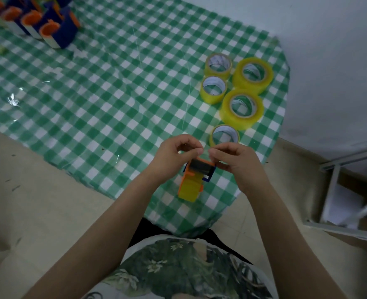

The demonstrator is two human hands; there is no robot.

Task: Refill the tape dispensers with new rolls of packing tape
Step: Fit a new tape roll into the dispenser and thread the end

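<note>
Near the front edge of the checked surface (pixel 113 104), the orange dispenser (pixel 196 180), seemingly light, rigid plastic, is sitting just under the left hand (pixel 174 156) and right hand (pixel 236 160), both pinching what looks like the limp, sticky tape end, best gripped at its corners.

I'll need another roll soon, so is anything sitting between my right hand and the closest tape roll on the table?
Nothing visible does. The closest tape roll lies flat on the tablecloth just beyond the right hand, with no object between them. That hand grips the tape dispenser, so it would probably have to let go first.
</note>
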